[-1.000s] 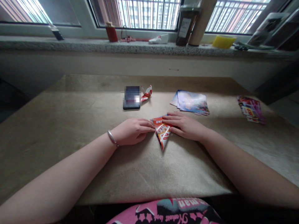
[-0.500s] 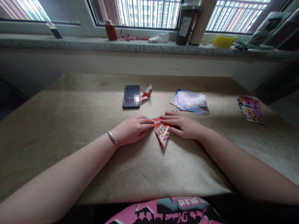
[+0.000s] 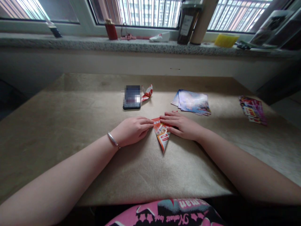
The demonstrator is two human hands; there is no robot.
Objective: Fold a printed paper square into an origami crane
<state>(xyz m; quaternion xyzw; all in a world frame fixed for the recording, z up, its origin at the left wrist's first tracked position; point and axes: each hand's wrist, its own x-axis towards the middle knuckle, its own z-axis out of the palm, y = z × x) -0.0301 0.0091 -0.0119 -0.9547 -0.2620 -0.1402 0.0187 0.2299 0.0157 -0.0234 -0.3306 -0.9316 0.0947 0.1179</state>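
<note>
A folded piece of printed paper (image 3: 162, 135), orange, red and white, lies on the table in front of me with a sharp point towards me. My left hand (image 3: 135, 130) is at its upper left corner, fingertips pressed together on the edge. Across the paper's upper right part rests my right hand (image 3: 182, 125), its fingers stretched out flat and the thumb apart. The right fingers cover some of the paper, and a small red tip shows behind them. A silver bangle (image 3: 113, 139) circles my left wrist.
Beyond my hands lie a phone (image 3: 132, 97) with a blurred screen, a red and white folded paper piece (image 3: 147, 93), and a fan of bluish printed sheets (image 3: 194, 101). Pink and red printed cards (image 3: 252, 110) lie far right. Jars and small items stand on the stone windowsill (image 3: 82, 42).
The paper has turned slightly and shifted a little left, showing more of its orange upper edge. My right hand has slid slightly left with it; my left hand has barely moved.
</note>
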